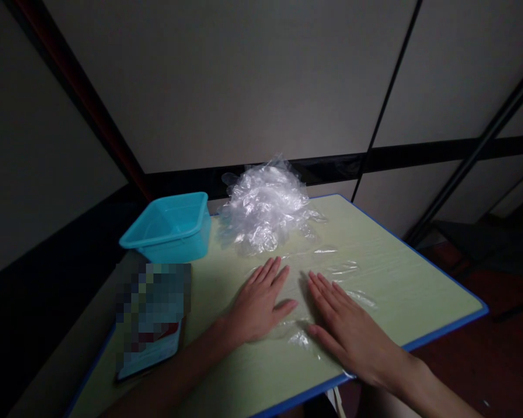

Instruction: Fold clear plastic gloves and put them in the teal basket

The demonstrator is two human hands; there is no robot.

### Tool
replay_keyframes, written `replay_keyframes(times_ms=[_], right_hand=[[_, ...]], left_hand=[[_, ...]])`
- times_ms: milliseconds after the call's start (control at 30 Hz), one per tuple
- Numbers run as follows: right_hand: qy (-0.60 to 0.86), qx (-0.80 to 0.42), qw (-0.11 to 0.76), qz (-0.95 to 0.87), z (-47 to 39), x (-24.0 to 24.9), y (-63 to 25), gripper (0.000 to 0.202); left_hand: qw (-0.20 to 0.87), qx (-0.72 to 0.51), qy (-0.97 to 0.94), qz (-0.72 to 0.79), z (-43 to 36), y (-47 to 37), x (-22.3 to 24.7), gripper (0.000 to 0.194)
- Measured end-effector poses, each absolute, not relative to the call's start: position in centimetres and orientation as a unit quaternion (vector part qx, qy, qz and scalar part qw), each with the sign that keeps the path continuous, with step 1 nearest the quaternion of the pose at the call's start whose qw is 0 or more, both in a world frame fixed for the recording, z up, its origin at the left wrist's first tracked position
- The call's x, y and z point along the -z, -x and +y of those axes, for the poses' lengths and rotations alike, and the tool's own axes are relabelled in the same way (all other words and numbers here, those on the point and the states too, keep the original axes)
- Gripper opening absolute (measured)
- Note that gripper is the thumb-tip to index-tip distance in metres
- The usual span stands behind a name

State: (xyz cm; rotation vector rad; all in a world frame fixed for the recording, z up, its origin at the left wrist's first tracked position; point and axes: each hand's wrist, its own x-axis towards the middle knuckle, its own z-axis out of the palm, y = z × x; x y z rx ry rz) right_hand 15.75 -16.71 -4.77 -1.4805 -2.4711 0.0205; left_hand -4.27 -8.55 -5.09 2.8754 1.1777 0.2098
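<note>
A thin clear plastic glove (351,268), as its finger-like folds suggest, lies spread on the table in front of me. My left hand (259,302) rests flat on its left part, fingers stretched out and thumb apart. On the right part lies my right hand (346,325), palm down with straight fingers and the thumb held away. Neither hand grips anything. Beyond my fingertips rises a loose heap of crumpled clear plastic gloves (265,203). Parts of the flat glove are hidden beneath my hands.
A turquoise plastic basin (174,247) stands at the back left of the pale green table (401,267), which has a blue edge. Nearer on the left lies a flat device (152,354), mostly blurred out. Light panels (244,87) rise behind the table.
</note>
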Motion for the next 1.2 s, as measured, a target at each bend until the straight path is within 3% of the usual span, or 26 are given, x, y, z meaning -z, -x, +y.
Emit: replay_keyframes(times_ms=[333,667,800,967,1200], right_hand=[[0.494,0.004,0.092,-0.865,-17.9,5.8,-18.6,0.076],[0.485,0.022,0.1,-0.869,-17.9,5.9,-18.5,0.076],[0.484,0.022,0.105,-0.869,-17.8,6.1,-18.5,0.076],[0.486,0.033,0.117,-0.865,-17.7,6.2,-18.4,0.076],[0.483,0.038,0.083,-0.871,-17.8,6.0,-18.5,0.075]], left_hand=[[0.017,-0.058,-0.926,0.373,-8.3,4.5,5.0,0.063],[0.017,-0.092,-0.912,0.398,-8.9,4.3,4.0,0.062],[0.03,-0.092,-0.935,0.34,-10.8,1.1,2.7,0.066],[0.029,-0.082,-0.949,0.302,-12.0,-1.5,4.4,0.067],[0.015,-0.059,-0.948,0.314,-11.4,1.0,5.1,0.062]])
